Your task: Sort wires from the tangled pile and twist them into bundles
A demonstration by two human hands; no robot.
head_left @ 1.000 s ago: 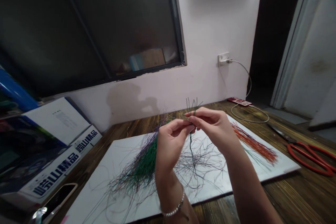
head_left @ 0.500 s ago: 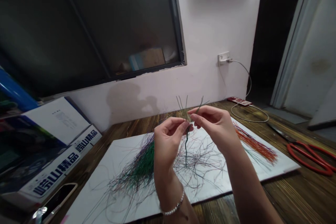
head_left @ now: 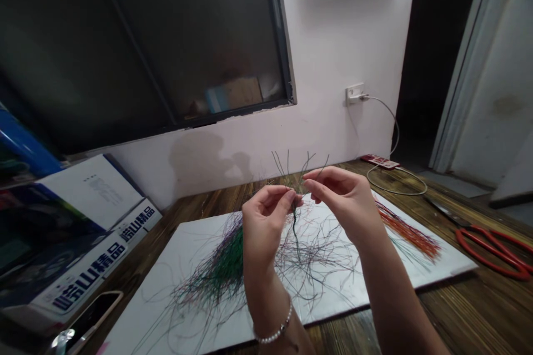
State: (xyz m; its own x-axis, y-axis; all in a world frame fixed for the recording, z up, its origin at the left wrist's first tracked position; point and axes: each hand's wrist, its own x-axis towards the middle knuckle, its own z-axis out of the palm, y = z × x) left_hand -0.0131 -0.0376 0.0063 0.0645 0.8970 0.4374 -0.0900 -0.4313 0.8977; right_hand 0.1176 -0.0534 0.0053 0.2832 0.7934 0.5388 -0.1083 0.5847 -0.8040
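Observation:
My left hand (head_left: 266, 216), with a beaded bracelet at its wrist, pinches a bundle of thin green wires (head_left: 295, 227) between thumb and fingertips. Below the pinch the bundle is twisted into a dark stem that hangs down; above it the loose ends fan out upward. My right hand (head_left: 339, 191) is closed in a pinch beside the fanned ends, apparently on one green strand, though its fingers partly hide the spot. Under both hands lies a white board (head_left: 333, 294) strewn with loose thin wires (head_left: 312, 255). To the left is a dense pile of green and purple wires (head_left: 227, 260).
Orange and red wires (head_left: 410, 230) lie on the board's right side. Red-handled scissors (head_left: 491, 244) rest on the wooden table (head_left: 458, 310). Behind them are a phone (head_left: 380, 161) and a charging cable (head_left: 395, 193). Boxes (head_left: 91, 194) and another phone (head_left: 94, 310) are at left.
My right hand has drawn slightly away from my left, and the wire ends are spread wider. My left hand keeps its pinch on the bundle, having shifted slightly left.

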